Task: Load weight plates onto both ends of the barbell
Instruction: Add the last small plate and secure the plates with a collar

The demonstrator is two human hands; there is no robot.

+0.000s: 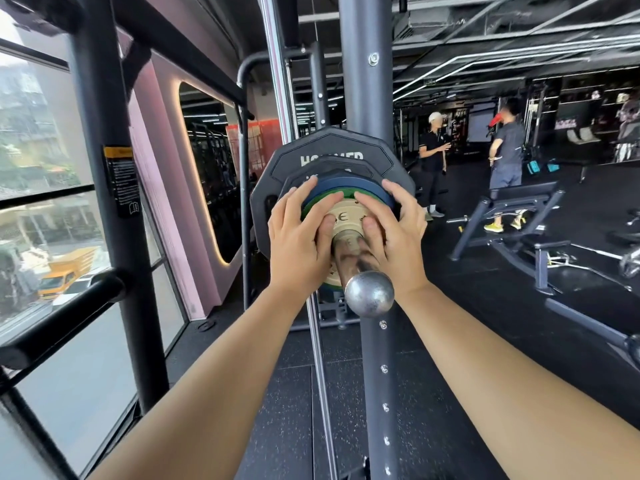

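Note:
The chrome barbell sleeve points straight at me at centre, its rounded end nearest. Stacked on it from back to front are a big black plate, a smaller black plate, a blue plate, a green plate and a small cream plate. My left hand lies on the left side of the small plates, fingers spread over their rims, thumb on the cream face. My right hand mirrors it on the right side. Both press against the stack.
A dark rack upright rises just behind the plates, with another post and a horizontal peg to the left by the window. To the right stand a bench and two people farther back on the black rubber floor.

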